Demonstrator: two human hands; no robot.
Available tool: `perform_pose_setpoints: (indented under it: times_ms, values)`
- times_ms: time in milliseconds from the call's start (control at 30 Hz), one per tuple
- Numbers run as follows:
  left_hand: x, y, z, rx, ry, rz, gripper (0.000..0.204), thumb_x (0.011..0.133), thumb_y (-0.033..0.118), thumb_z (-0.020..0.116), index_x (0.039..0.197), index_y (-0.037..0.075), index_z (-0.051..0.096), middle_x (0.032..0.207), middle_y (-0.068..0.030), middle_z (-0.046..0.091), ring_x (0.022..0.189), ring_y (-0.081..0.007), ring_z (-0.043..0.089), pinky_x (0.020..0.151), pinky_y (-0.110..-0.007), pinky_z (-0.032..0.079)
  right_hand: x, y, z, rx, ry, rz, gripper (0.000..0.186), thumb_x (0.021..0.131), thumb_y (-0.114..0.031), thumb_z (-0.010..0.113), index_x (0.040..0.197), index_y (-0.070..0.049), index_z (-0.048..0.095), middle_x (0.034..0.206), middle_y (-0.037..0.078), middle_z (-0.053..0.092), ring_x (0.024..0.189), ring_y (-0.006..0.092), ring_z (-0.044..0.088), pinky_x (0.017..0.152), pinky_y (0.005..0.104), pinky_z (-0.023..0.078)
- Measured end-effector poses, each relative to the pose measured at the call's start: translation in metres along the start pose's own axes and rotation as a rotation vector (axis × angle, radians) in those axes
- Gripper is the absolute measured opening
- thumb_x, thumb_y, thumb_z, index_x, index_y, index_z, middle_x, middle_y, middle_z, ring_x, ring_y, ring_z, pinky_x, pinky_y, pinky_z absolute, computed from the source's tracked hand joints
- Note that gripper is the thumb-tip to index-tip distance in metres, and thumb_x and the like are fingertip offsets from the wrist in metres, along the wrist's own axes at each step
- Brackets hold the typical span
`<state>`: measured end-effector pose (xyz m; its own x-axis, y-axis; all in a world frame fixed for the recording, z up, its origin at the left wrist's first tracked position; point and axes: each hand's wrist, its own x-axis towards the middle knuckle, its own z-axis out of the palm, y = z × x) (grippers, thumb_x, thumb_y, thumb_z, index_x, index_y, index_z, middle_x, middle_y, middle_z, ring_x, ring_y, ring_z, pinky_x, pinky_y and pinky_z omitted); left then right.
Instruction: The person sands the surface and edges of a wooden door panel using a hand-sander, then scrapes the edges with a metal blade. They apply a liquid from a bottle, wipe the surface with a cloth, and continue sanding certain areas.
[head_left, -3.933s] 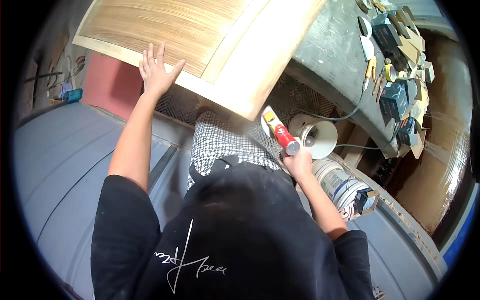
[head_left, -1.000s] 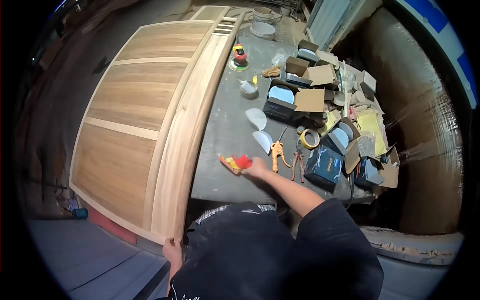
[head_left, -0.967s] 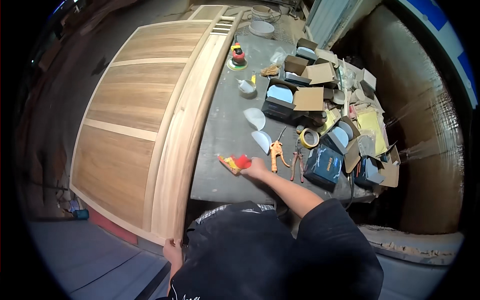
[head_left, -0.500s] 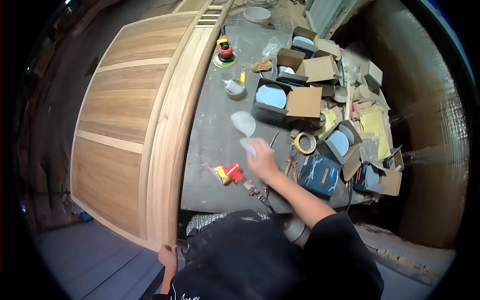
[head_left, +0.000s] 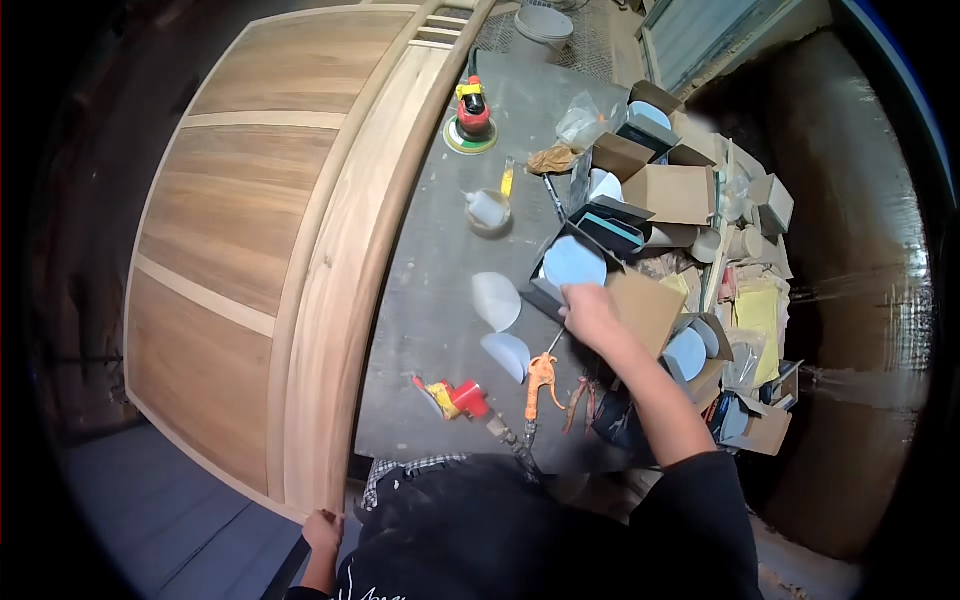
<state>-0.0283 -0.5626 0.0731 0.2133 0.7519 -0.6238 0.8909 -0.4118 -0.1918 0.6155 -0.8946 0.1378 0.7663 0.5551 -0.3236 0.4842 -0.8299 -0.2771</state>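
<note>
My right hand [head_left: 592, 312] reaches into an open cardboard box [head_left: 545, 292], its fingers pinched at the near edge of a round light-blue sanding disc [head_left: 575, 262]. Two curled pale sanding discs rest on the grey table left of that hand: a whitish one [head_left: 497, 302] and, nearer me, a bluish one [head_left: 507, 356]. My left hand [head_left: 323, 530] grips the near corner of a large panelled wooden door [head_left: 205, 340]. Between my body and the discs lies a small red and yellow air sander [head_left: 462, 398]. Beside it is an orange air blow gun [head_left: 540, 378].
A larger red and black sander [head_left: 470, 122] stands farther back on the table [head_left: 420, 250]. Before it sits a cup holding a white bottle [head_left: 488, 210]. Several disc boxes, including one open box [head_left: 675, 195], crowd the right side. Red-handled pliers [head_left: 576, 405] lie near my right forearm.
My right hand has let go of the bluish disc, which now lies on the table, and has moved up and right to the box. My left hand stays at the door corner.
</note>
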Motion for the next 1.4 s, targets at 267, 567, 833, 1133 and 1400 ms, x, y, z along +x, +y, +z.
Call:
perform_pose_setpoints:
  times_ms: [267,567,833,1133,1400]
  values:
    - [0.052,0.039,-0.046,0.363,-0.464,0.215,0.042,0.073,0.048,0.076,0.095,0.013,0.082,0.097,-0.0157,0.077,0.096,-0.0324,0.075,0.085,-0.042,0.058,-0.015,-0.029,-0.051,0.140,-0.301,0.060,0.020,0.090,-0.022,0.070,0.098,-0.004,0.074,0.086,0.021,0.071,0.086,0.0394,0.069,0.078,0.0464,0.053]
    - [0.078,0.058,-0.055,0.505,-0.618,0.190,0.059,0.070,0.061,0.082,0.100,0.009,0.081,0.107,-0.0148,0.077,0.104,-0.0301,0.073,0.090,-0.040,0.057,0.168,-0.005,-0.067,0.191,0.276,0.020,0.022,0.092,-0.004,0.056,0.108,0.006,0.068,0.101,0.029,0.071,0.098,0.0455,0.068,0.095,0.0484,0.053]
    - [0.086,0.057,-0.048,0.520,-0.647,0.174,0.060,0.071,0.063,0.082,0.101,0.010,0.081,0.110,-0.0133,0.077,0.106,-0.0290,0.073,0.089,-0.040,0.057,0.246,0.016,0.001,-0.087,0.060,0.424,0.021,0.094,-0.006,0.055,0.110,0.005,0.061,0.112,0.029,0.071,0.108,0.0402,0.071,0.092,0.0456,0.057]
    - [0.090,0.077,-0.066,0.650,-0.743,0.240,0.036,0.080,0.053,0.077,0.081,0.018,0.081,0.073,0.0020,0.077,0.079,-0.0127,0.076,0.076,-0.031,0.056,0.245,0.022,-0.001,-0.049,0.159,0.330,0.022,0.087,-0.006,0.057,0.097,0.005,0.075,0.104,0.031,0.071,0.102,0.0455,0.070,0.091,0.0488,0.056]
    - [0.091,0.069,-0.064,0.645,-0.735,0.232,0.036,0.078,0.054,0.078,0.083,0.019,0.082,0.077,0.0025,0.078,0.083,-0.0122,0.076,0.078,-0.032,0.056,0.275,0.069,0.041,0.200,0.116,0.595,0.021,0.086,-0.005,0.063,0.099,0.007,0.073,0.107,0.032,0.070,0.108,0.0458,0.068,0.095,0.0489,0.054]
